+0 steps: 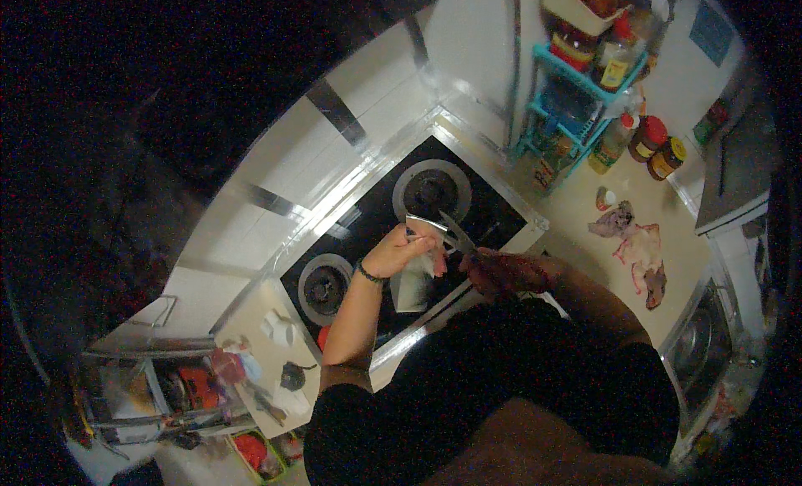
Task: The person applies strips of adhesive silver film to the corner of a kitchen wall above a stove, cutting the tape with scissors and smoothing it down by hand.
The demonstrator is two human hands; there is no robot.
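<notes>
My left hand (401,251), with a dark beaded bracelet on its wrist, grips a packet (410,291) over the black glass gas hob (495,219). The packet has a shiny silvery upper edge and a pale lower part that hangs down. On the right, my right hand (485,270) is in shadow and holds what look like scissors (462,235). Their blades are spread and reach to the packet's upper part. Whether they touch it I cannot tell. Behind the hands is the far burner (431,190); the other burner (324,290) is left of my forearm.
A turquoise rack (573,72) with bottles stands at the back right. Beside it are an oil bottle (608,149) and two jars (648,138). Crumpled plastic bags (642,244) lie on the right counter (683,260), near a sink (698,335). A small black object (293,376) lies at left.
</notes>
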